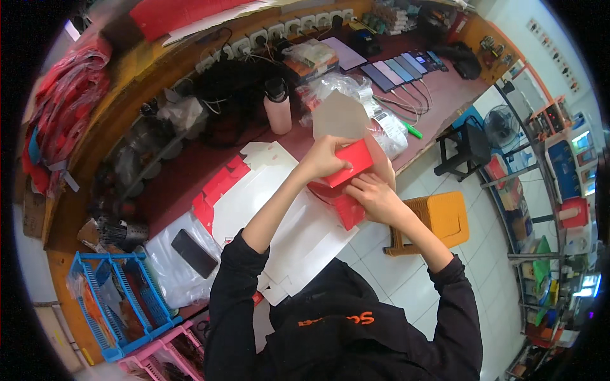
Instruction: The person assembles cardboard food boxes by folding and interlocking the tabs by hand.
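Note:
A partly folded red cardboard box is held up between my two hands, above the right part of the table. A pale flap stands up at its far side. My left hand is closed on its upper left edge, thumb lying on the red face. My right hand has its fingers bent against the lower right red panel. The fingertips of that hand are partly hidden by the cardboard. Below the hands lie flat, unfolded cardboard sheets, white side up, with red edges showing at the left.
A pink bottle stands behind the sheets. Several phones with cables lie at the back right. A dark phone rests on plastic bags at the left, near a blue basket. A yellow stool stands right of the table.

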A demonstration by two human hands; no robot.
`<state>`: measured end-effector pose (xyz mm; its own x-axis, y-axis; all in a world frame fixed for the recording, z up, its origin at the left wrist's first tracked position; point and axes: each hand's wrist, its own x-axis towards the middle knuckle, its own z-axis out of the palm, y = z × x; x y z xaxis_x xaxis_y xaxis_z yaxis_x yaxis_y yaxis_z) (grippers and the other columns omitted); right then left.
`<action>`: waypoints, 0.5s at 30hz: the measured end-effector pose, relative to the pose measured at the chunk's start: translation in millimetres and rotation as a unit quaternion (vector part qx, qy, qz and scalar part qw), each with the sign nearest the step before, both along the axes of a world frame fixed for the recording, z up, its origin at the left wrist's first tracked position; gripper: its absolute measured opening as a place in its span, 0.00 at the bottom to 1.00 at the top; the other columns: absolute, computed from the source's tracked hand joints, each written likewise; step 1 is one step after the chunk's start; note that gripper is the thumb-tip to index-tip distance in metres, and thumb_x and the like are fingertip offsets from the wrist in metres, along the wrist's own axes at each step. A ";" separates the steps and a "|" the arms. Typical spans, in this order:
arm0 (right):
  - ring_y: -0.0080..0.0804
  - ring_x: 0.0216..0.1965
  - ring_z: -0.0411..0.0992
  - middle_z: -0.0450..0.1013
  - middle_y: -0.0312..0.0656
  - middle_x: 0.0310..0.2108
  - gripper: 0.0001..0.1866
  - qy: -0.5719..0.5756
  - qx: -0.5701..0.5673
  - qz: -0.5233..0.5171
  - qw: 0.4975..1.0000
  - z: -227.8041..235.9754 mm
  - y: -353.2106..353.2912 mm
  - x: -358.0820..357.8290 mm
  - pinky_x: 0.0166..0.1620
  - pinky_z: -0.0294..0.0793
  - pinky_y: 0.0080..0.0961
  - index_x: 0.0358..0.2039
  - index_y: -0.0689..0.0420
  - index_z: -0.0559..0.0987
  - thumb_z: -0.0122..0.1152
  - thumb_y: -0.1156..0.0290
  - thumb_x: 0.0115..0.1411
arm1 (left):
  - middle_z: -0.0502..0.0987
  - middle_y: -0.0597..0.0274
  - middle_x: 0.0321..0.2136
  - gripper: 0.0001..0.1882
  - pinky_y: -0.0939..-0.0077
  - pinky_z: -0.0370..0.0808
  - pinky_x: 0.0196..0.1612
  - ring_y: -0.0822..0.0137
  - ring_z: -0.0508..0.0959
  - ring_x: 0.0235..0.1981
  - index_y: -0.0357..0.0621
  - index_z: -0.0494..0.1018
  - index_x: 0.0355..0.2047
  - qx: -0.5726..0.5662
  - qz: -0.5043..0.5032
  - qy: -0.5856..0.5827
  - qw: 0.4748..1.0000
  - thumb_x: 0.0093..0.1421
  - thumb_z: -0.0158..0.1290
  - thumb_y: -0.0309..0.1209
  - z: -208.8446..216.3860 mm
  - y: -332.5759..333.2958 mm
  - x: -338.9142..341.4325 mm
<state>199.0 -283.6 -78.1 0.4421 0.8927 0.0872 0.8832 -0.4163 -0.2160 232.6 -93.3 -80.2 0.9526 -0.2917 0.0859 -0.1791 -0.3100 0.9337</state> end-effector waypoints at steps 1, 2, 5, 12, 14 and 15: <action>0.40 0.44 0.64 0.66 0.42 0.38 0.27 -0.012 0.031 -0.002 0.999 -0.1 1.8 0.5 0.47 0.63 0.35 0.40 0.56 0.69 0.61 0.78 0.34 | 0.73 0.45 0.43 0.31 0.72 0.70 0.46 0.59 0.73 0.45 0.36 0.69 0.47 0.021 0.001 -0.008 1.000 0.38 0.59 0.20 -2.8 0.8 -0.6; 0.40 0.44 0.63 0.65 0.42 0.39 0.27 -0.019 0.038 -0.005 0.999 -0.3 3.8 0.8 0.48 0.62 0.35 0.40 0.57 0.69 0.61 0.78 0.33 | 0.74 0.44 0.40 0.30 0.72 0.71 0.44 0.60 0.75 0.42 0.38 0.69 0.47 0.034 0.011 -0.027 0.999 0.38 0.59 0.20 -5.0 1.6 -1.1; 0.41 0.45 0.62 0.65 0.42 0.40 0.30 -0.030 0.054 -0.009 0.998 -2.6 10.1 2.6 0.49 0.60 0.35 0.41 0.58 0.68 0.64 0.76 0.32 | 0.76 0.45 0.35 0.30 0.71 0.73 0.39 0.61 0.78 0.34 0.42 0.70 0.46 0.067 0.037 -0.063 0.995 0.38 0.58 0.20 -11.4 3.4 -2.4; 0.41 0.45 0.61 0.63 0.41 0.42 0.32 -0.032 0.066 0.020 0.997 -12.8 17.9 9.2 0.49 0.58 0.37 0.41 0.53 0.68 0.66 0.72 0.29 | 0.76 0.45 0.29 0.32 0.68 0.72 0.36 0.57 0.77 0.29 0.46 0.68 0.48 0.067 0.069 -0.050 0.994 0.38 0.56 0.22 -36.4 5.9 -4.3; 0.41 0.45 0.61 0.63 0.41 0.41 0.32 -0.028 0.066 0.024 0.997 -14.1 19.5 10.8 0.49 0.57 0.37 0.40 0.52 0.68 0.67 0.71 0.29 | 0.76 0.44 0.25 0.32 0.68 0.72 0.35 0.56 0.77 0.27 0.47 0.67 0.49 0.043 0.074 -0.050 0.995 0.38 0.55 0.23 -40.0 6.7 -6.0; 0.41 0.45 0.60 0.64 0.41 0.40 0.31 -0.027 0.059 0.025 0.998 -14.1 20.0 12.1 0.49 0.57 0.38 0.40 0.52 0.68 0.67 0.71 0.29 | 0.76 0.45 0.25 0.32 0.68 0.72 0.35 0.56 0.77 0.27 0.47 0.67 0.49 0.023 0.079 -0.049 0.995 0.38 0.55 0.23 -40.8 6.8 -7.4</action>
<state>211.0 -263.6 -92.2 0.3887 0.8959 0.2151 0.9141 -0.3455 -0.2124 225.2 -86.5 -121.1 0.9748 -0.1447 0.1699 -0.2135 -0.3831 0.8987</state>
